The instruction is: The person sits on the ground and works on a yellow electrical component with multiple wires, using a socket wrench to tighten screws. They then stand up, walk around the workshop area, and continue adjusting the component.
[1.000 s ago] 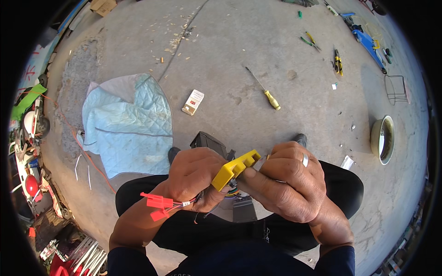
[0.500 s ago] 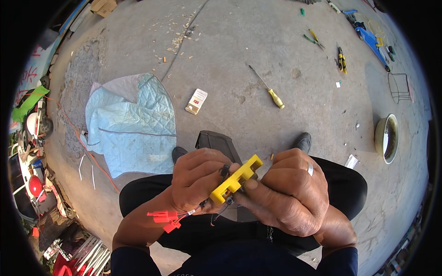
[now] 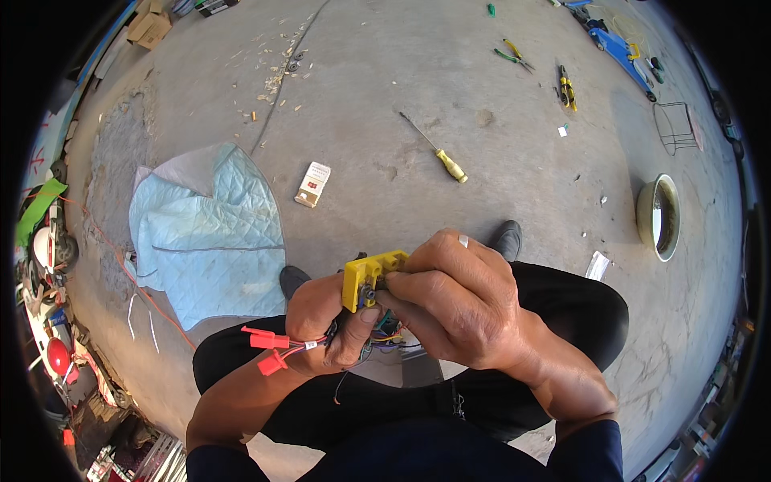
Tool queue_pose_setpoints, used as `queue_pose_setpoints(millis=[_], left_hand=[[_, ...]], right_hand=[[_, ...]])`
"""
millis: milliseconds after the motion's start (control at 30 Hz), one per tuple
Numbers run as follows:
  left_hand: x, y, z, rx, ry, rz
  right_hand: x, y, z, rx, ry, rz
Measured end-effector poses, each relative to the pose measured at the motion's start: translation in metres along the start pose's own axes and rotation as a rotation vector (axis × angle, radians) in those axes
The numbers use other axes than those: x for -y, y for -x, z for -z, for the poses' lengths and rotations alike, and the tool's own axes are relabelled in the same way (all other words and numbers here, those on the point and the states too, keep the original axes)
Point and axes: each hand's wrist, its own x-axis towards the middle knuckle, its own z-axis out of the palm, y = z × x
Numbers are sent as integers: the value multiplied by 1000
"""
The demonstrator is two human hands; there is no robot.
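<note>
My left hand (image 3: 320, 315) is closed round a yellow plastic housing (image 3: 352, 287) and a bundle of wires, above my lap. A small round metal fitting (image 3: 369, 294) shows in the housing's open side. Red plug connectors (image 3: 270, 341) hang on short wires to the left of this hand. Thin coloured wires (image 3: 391, 325) dangle below the housing, between both hands. My right hand (image 3: 474, 309), with a ring on one finger, has thumb and fingers pinched at the right end of the housing. Whatever lies between those fingertips is hidden.
On the concrete floor ahead lie a screwdriver (image 3: 451, 166), a cigarette pack (image 3: 312, 184), green-and-yellow pliers (image 3: 514, 55) and black-and-yellow pliers (image 3: 567, 88). A light-blue quilted cloth (image 3: 209, 265) spreads out at left. At right stand a metal basin (image 3: 671, 233) and a blue floor jack (image 3: 622, 56).
The yellow housing has turned so its open side faces me, and has shifted left and up. My right hand has moved up and left with it. More coloured wires show beneath.
</note>
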Motion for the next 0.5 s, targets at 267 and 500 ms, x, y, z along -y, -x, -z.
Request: queue_pose_setpoints(millis=[267, 500], left_hand=[[10, -6, -6, 2, 260, 205], [6, -10, 0, -18, 445, 349]], right_hand=[[-9, -2, 2, 23, 20, -147], [-8, -6, 13, -6, -152, -350]])
